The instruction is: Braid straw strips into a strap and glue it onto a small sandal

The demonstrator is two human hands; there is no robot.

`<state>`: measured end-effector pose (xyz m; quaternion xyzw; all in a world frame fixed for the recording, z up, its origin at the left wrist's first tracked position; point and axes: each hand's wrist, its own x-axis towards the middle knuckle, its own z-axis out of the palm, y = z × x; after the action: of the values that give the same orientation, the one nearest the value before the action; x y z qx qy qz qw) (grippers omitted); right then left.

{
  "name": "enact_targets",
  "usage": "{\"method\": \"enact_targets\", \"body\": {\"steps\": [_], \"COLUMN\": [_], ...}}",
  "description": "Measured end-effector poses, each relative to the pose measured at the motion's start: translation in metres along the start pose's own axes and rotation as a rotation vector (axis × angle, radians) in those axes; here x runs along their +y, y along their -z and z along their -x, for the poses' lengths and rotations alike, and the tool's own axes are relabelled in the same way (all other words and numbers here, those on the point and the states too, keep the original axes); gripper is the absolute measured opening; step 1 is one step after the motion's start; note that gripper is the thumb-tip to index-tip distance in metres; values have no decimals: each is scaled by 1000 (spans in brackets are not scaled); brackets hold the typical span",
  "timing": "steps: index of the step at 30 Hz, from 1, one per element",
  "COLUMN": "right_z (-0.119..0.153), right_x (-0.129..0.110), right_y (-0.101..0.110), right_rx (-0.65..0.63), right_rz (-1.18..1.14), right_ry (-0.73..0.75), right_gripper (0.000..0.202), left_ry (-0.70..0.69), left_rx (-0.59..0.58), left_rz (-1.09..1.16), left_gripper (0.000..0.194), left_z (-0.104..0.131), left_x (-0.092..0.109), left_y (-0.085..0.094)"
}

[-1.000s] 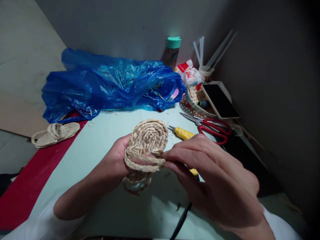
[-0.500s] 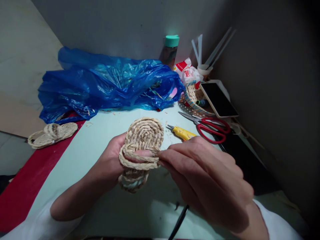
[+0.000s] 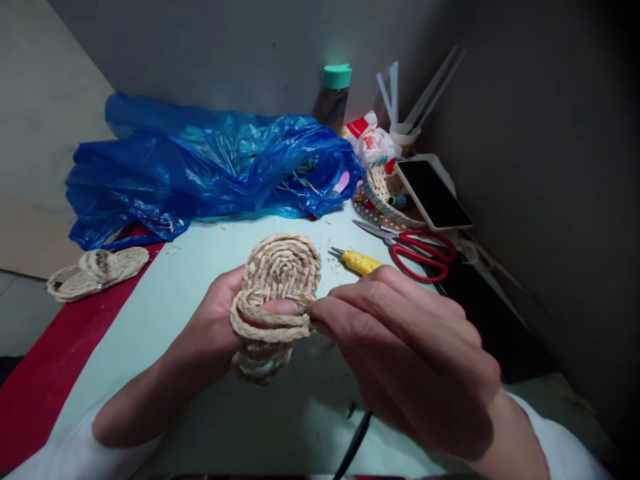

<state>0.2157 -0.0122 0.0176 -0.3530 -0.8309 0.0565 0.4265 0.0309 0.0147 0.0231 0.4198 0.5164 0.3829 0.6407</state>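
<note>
Shows nearest, at the bottom edge, a black cable (image 3: 354, 443) leading up beneath the right hand (image 3: 415, 353); just beyond, holds a woven slipper (image 3: 281, 267) in 2 hands above a pale green tabletop (image 3: 225, 430), tilted with the coiled sole towards view. Clasps its left flank with the left hand (image 3: 220, 310), with the thumb passed under the braided strap (image 3: 270, 327), probably to brace the loop from inside and leave the opposite edge reachable; cannot tell how the other left fingers sit behind the sole. Pinches the strap's right end between right thumb and forefinger, likely for fine control.

Has farther on 1 yellow-handled tool (image 3: 361, 263), tip aimed left, just beyond the right hand; then red-handled scissors (image 3: 393, 238) with grips towards that hand, perhaps for easy reach; has at far left a second woven slipper (image 3: 120, 263) on a red strip (image 3: 60, 373), seemingly set aside. Props a dark-screened device (image 3: 435, 193) on a woven basket (image 3: 373, 190); spreads a blue plastic bag (image 3: 215, 173) along the back; ends with an upright green-lidded bottle (image 3: 336, 79), perhaps stowed there to save room.
</note>
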Motion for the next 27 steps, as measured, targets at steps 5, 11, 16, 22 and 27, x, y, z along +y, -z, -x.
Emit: {"method": "enact_targets", "body": {"steps": [5, 11, 16, 22, 27], "right_z": [-1, -3, -4, -4, -5], "right_x": [0, 2, 2, 5, 4], "right_y": [2, 1, -1, -1, 1], "right_rx": [-40, -62, -95, -144, -124], "right_rz": [15, 36, 42, 20, -27], "right_ry": [8, 22, 25, 36, 49], "right_gripper": [14, 18, 22, 31, 22], "left_ry": [-18, 23, -36, -54, -18], "left_rx": [-5, 30, 51, 12, 37], "left_rz": [47, 55, 80, 144, 160], "left_gripper": [32, 30, 21, 15, 17], "left_z": [0, 1, 1, 1, 4], "left_x": [0, 0, -2, -6, -7], "left_y": [-2, -4, -7, -7, -4]}}
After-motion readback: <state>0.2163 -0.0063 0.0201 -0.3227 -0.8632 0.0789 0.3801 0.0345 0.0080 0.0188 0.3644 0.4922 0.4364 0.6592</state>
